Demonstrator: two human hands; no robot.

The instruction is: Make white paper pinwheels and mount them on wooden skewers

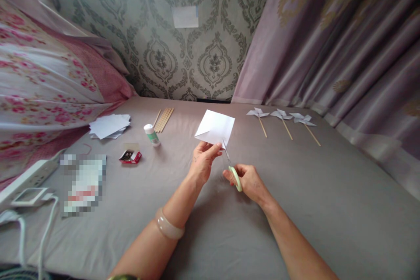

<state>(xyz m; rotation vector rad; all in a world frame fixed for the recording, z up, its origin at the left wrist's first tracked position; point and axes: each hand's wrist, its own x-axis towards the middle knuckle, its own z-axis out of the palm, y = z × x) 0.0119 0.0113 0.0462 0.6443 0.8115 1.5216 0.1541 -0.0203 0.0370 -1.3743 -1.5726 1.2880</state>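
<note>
A white square sheet of paper (216, 126) is pinched at its near edge by my left hand (204, 159), and a slit or fold runs in from its left corner. My right hand (247, 179) grips a pair of scissors (235, 177) by pale green handles. The blades meet the paper close to its near right corner, just beside my left fingertips. Whether the blades are parted there is too small to tell.
Left on the grey cloth are a paper stack (110, 126), wooden sticks (164, 120), a white-and-green bottle (151, 135), a small red box (130, 155), a blurred packet (85, 186) and a power strip (31, 179) with cables. Three paper pinwheels (281, 114) lie right.
</note>
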